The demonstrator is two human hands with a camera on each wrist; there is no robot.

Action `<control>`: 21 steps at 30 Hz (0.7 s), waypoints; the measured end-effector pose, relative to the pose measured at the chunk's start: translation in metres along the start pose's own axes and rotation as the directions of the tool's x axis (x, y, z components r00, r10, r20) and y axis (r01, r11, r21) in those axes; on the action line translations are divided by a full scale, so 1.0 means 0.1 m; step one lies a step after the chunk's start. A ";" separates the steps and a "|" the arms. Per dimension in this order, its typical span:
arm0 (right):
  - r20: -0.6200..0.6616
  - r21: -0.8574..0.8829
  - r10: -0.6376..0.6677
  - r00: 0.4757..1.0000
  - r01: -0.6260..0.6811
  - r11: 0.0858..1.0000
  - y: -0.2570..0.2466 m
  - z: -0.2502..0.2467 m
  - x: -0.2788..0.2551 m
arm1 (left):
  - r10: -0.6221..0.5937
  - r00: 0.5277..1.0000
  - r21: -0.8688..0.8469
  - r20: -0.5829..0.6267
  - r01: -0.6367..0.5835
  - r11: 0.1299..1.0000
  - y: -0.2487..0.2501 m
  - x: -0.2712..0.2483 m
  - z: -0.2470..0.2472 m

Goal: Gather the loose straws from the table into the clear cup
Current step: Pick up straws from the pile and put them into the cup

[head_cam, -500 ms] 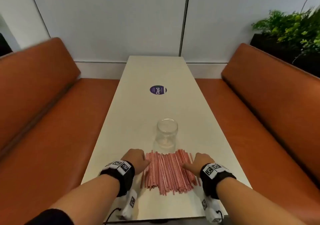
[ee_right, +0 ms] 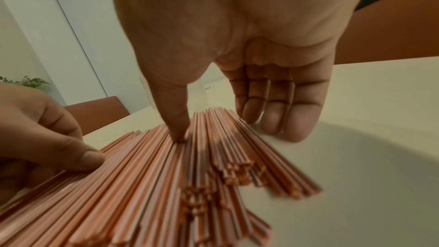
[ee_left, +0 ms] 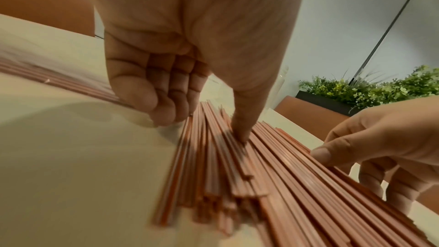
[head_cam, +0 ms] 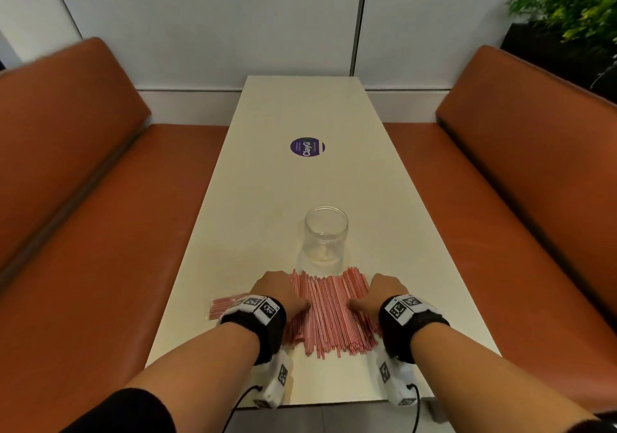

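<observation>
A flat pile of thin red-and-white straws [head_cam: 330,315] lies on the near end of the white table [head_cam: 300,105]. The clear cup [head_cam: 325,235] stands upright and empty just behind the pile. My left hand [head_cam: 278,290] is at the pile's left edge, its thumb pressing on the straws [ee_left: 273,185] and its bent fingers [ee_left: 166,108] touching the table beside them. My right hand [head_cam: 384,290] is at the right edge, with its thumb on the straws [ee_right: 142,185] and its straight fingers [ee_right: 280,119] down on the table.
A small packet of straws in clear wrap [head_cam: 227,304] lies left of my left wrist. A round purple sticker [head_cam: 307,147] is farther along the table. Orange benches [head_cam: 83,215] [head_cam: 534,198] flank the table. A plant [head_cam: 567,1] stands at the back right.
Both hands have moved slightly inward and the pile looks a bit narrower. My left wrist has shifted right, uncovering the wrapped packet on the left.
</observation>
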State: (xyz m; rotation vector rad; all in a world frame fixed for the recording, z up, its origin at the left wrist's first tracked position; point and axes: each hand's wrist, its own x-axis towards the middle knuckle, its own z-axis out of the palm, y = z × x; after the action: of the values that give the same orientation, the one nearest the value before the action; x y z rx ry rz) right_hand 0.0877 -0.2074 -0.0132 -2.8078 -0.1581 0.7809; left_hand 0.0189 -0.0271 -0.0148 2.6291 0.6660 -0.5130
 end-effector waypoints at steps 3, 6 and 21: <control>-0.013 0.008 -0.012 1.000 0.013 1.000 0.00 0.01 0.03 | 0.003 1.000 -0.018 -0.006 -0.003 1.000 0.04 0.01 0.01; -0.010 0.003 -0.002 1.000 0.002 1.000 0.01 0.02 0.05 | -0.014 1.000 -0.007 -0.006 0.014 1.000 0.08 0.00 0.02; -0.011 -0.046 0.030 0.999 -0.031 0.998 0.00 -0.01 0.10 | -0.048 0.999 -0.036 0.018 0.049 0.998 0.18 0.07 0.03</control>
State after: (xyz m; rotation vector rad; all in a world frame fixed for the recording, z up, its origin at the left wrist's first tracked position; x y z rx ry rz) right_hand 0.0966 -0.2061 -0.0171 -2.8634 -0.1335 0.7788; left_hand 0.0332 -0.0405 -0.0161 2.5771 0.7284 -0.5325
